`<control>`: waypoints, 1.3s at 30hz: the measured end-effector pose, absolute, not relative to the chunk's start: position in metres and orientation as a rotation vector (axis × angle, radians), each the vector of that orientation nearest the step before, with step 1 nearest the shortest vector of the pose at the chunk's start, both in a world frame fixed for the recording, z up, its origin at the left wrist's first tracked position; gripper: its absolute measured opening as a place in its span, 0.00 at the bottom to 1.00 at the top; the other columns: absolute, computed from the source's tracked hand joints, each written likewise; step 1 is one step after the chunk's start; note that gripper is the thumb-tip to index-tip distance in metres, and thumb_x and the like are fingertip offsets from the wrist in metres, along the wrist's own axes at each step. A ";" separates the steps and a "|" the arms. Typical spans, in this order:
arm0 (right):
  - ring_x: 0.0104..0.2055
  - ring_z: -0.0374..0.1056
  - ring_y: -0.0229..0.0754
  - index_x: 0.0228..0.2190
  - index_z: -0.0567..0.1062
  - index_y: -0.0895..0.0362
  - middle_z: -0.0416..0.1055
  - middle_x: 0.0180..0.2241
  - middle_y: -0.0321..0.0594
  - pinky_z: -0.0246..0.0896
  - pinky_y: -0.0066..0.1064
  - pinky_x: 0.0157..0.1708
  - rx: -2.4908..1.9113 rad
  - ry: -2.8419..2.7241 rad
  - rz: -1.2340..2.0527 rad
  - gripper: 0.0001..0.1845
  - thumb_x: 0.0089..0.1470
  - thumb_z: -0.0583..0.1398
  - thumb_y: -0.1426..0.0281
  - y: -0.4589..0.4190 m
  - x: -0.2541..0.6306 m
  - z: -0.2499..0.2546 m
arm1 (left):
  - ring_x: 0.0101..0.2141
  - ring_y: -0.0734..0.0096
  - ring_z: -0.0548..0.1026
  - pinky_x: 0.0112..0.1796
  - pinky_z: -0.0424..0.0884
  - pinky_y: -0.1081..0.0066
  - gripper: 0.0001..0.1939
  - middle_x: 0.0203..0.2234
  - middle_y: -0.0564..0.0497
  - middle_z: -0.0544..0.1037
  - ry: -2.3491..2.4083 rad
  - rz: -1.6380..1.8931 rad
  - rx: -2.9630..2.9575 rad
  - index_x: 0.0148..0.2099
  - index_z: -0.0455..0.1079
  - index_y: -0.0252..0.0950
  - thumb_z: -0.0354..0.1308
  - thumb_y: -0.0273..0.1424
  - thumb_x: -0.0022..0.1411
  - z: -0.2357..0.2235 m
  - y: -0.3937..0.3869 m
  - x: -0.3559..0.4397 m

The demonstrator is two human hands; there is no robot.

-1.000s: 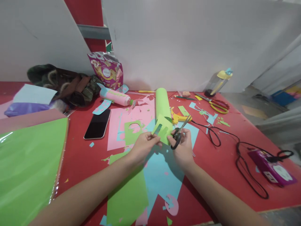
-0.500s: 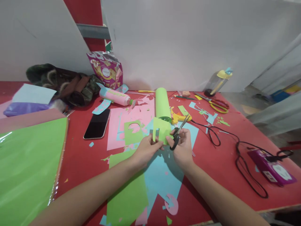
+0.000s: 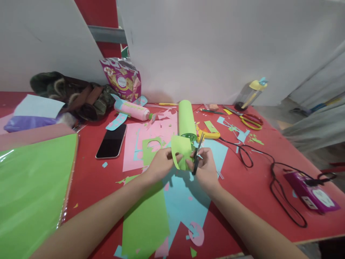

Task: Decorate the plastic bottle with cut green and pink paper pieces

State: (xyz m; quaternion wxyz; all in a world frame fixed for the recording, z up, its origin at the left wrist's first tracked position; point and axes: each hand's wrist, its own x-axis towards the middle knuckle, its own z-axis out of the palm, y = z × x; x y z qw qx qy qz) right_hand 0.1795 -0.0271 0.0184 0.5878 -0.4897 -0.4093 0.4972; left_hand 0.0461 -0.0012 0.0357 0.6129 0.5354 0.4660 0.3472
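Observation:
My left hand (image 3: 162,163) pinches the lower left side of a light green paper piece (image 3: 181,146), which has a cut-out strip curling along its left edge. My right hand (image 3: 206,167) is closed around small black-handled scissors (image 3: 196,160), their blades pointing up and away. The right fingertips also touch the paper's lower right edge. Just beyond, a green paper-covered bottle (image 3: 185,117) lies on its side with its clear green end towards me. Under my hands are a blue sheet (image 3: 185,194) and a green sheet (image 3: 145,219).
A phone (image 3: 111,142) and a pink paper-wrapped bottle (image 3: 133,110) lie left. A yellow glue gun (image 3: 208,135) has a cord running to a purple power strip (image 3: 311,190). Larger scissors (image 3: 250,121) and a water bottle (image 3: 250,95) are at back right; a snack bag (image 3: 122,79) stands behind.
The green paper has turned and shifted slightly left, now bending in my fingers. The scissors have swung more upright, and my left hand has moved a little left.

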 end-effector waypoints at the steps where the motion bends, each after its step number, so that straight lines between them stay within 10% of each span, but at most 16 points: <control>1: 0.23 0.58 0.30 0.26 0.56 0.52 0.61 0.25 0.27 0.54 0.21 0.19 -1.151 -0.952 1.169 0.22 0.31 0.64 0.76 -0.027 0.179 0.019 | 0.20 0.75 0.68 0.22 0.64 0.75 0.08 0.18 0.54 0.69 1.091 0.784 1.268 0.24 0.65 0.33 0.58 0.33 0.47 0.036 -0.001 0.045; 39: 0.24 0.59 0.32 0.26 0.57 0.52 0.60 0.25 0.28 0.55 0.24 0.21 -1.152 -0.978 1.089 0.19 0.34 0.62 0.74 -0.029 0.178 0.018 | 0.18 0.77 0.63 0.21 0.58 0.76 0.10 0.15 0.56 0.65 1.157 0.839 1.340 0.21 0.63 0.34 0.58 0.33 0.47 0.038 0.001 0.043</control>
